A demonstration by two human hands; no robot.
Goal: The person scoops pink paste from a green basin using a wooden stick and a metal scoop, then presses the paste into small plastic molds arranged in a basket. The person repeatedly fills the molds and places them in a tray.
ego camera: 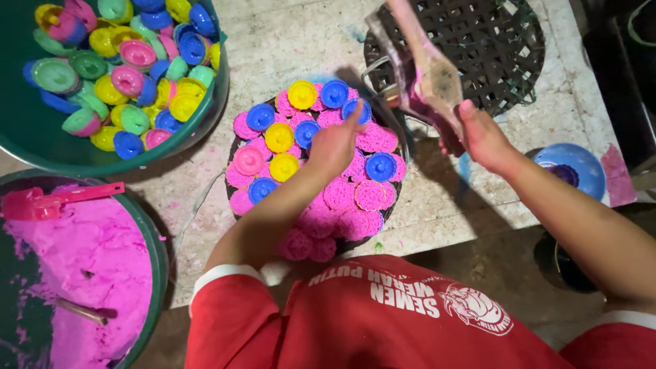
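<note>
Pale stone-like slab [301, 41] as work surface, dusted with pink and blue powder; darker floor below its near edge; dim room, black shapes at far right; person in red shirt with white print (not copied) and white sleeve cuffs leans over it.

Landmark: round dark tray [400, 147] at slab centre, packed with pink lacy pressed discs [372, 195], several capped by small round moulds [279, 137] in blue, yellow, pink.

Left hand [336, 142] reaches out over the tray, arm running up from the near edge, fingertips pinching a blue mould [357, 109] at the tray's far right; grasp looks closed on it, partly blurred.

Right hand [482, 137] raised just right of the tray, forearm coming in from the lower right; it grips the lower end of a long clear plastic sleeve [427, 72], pink-stained, which tilts up and left.

Behind the tray and sleeve: dark woven basket [506, 41]. Far left of the tray: green tub [41, 140] heaped with loose moulds, green, yellow, blue, pink. Left and nearer than the tray: second green tub [156, 239] of bright pink powder, pink scoop [48, 202] lying on top. Right of the tray, past the right hand: blue bowl [581, 167]; pink scrap at its right edge.
</note>
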